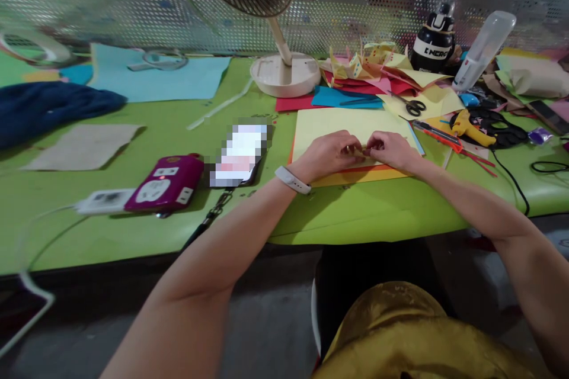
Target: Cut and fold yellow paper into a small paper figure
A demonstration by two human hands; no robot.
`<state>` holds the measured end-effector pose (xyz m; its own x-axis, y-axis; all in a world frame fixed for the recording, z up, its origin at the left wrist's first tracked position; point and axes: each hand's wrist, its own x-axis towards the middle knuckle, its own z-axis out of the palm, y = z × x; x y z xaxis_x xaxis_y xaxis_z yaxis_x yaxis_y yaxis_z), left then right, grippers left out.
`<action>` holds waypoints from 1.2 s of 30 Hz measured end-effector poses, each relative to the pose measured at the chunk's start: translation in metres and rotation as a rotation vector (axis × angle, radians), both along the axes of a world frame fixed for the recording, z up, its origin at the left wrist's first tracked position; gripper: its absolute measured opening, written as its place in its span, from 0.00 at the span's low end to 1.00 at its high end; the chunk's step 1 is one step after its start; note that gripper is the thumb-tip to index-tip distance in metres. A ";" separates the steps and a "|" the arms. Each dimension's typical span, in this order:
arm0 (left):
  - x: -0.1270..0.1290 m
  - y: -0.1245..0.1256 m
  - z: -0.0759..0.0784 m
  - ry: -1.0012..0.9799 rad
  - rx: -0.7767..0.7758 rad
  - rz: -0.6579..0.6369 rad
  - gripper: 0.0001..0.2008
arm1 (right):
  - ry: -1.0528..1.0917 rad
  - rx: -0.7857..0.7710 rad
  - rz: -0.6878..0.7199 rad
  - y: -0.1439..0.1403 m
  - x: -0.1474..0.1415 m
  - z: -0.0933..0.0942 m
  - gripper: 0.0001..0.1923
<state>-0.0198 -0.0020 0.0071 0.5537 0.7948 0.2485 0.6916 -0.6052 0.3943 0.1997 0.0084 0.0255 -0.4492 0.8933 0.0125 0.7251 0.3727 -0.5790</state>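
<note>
**Yellow paper pinched between two hands**

Yellow is the small folded paper piece (363, 151), which sits between both hands over the pale yellow sheet (338, 124) on the green table (377, 213). The left hand (329, 155) and right hand (391, 151) meet, fingers curled nearly closed, fingertips pinching it. Judging by this, a clean fold wants the edges lined up and pressed flat against the sheet. Behind them a black bottle (432, 47) stands capped, contents hidden; a clear bottle (482, 50) leans beside it, contents unclear.
</note>
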 end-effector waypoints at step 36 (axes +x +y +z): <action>0.007 -0.007 0.000 0.099 0.124 0.030 0.13 | -0.106 -0.033 0.075 0.012 0.020 0.016 0.10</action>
